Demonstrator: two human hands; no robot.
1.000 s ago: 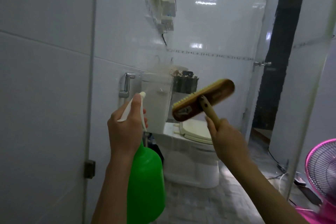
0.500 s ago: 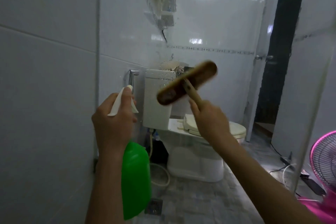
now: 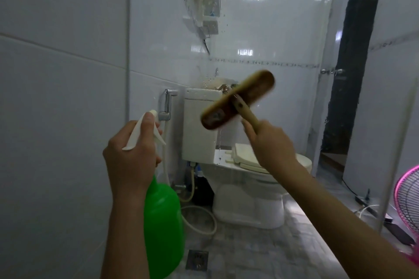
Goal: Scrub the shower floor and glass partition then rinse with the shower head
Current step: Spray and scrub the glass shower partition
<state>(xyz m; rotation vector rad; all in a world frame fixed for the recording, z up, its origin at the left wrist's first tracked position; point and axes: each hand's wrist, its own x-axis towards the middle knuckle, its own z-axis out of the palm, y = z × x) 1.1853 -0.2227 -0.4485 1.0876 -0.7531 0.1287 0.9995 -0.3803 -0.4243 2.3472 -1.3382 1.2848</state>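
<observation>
My left hand (image 3: 131, 156) curls round the white sprayer of one green spray bottle (image 3: 163, 222). My right hand (image 3: 269, 145) grips the handle of one wooden brush (image 3: 238, 99), its blurred head tilted at the wet glass partition (image 3: 400, 147) just ahead. I cannot tell if it touches. Beyond the hands are white tiled walls and one toilet (image 3: 249, 188). Below them is grey floor (image 3: 260, 251) with one drain (image 3: 196, 259). One pink fan (image 3: 408, 197) sits right of the glass edge.

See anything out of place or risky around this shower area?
Yes. A pink fan stands at the right edge and cables lie on the floor beyond the glass partition. Electrical items look out of place beside a wet scrubbing job.
</observation>
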